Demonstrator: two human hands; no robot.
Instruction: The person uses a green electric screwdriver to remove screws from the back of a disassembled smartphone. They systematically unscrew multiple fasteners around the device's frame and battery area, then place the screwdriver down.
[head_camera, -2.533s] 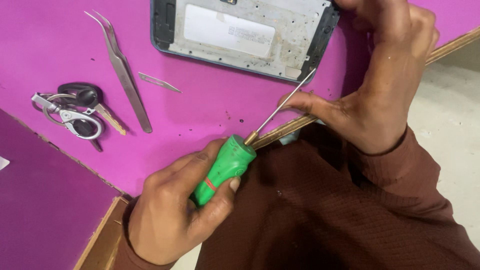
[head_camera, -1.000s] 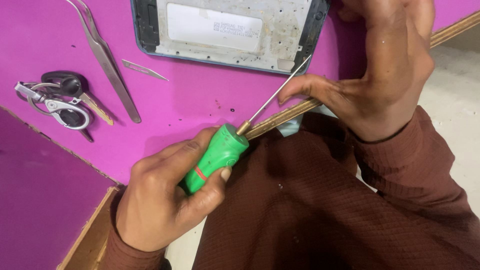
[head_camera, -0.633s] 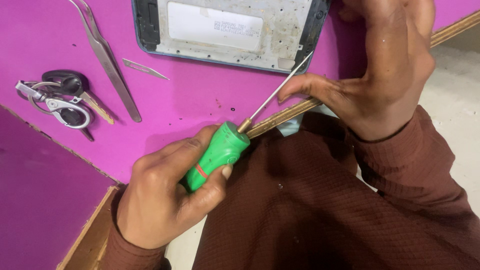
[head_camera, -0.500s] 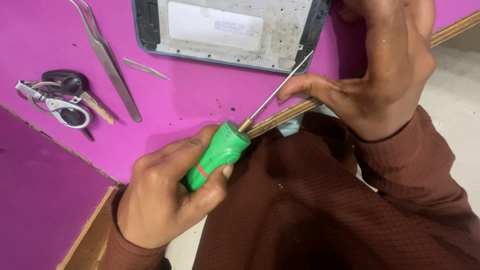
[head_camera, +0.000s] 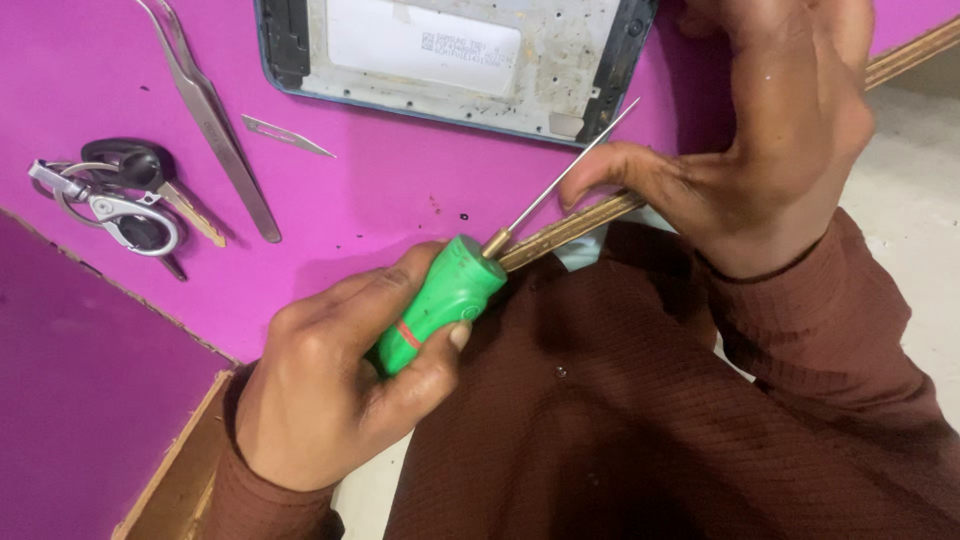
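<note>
I note the left hand (head_camera: 330, 385) gripping the stiff, light screwdriver (head_camera: 440, 300) by its green handle, right hand (head_camera: 770, 150) at two o'clock pinching the thin shaft.

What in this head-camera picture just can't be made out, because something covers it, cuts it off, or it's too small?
- Opened device: its upper part is cut off by the top edge; its right corner sits behind the right hand.
- Screwdriver tip: too fine to tell whether it touches the device.
- Green handle: partly wrapped by the left hand.
- Tweezers: top end cut off.
- Keys: overlapping, number unclear.
</note>
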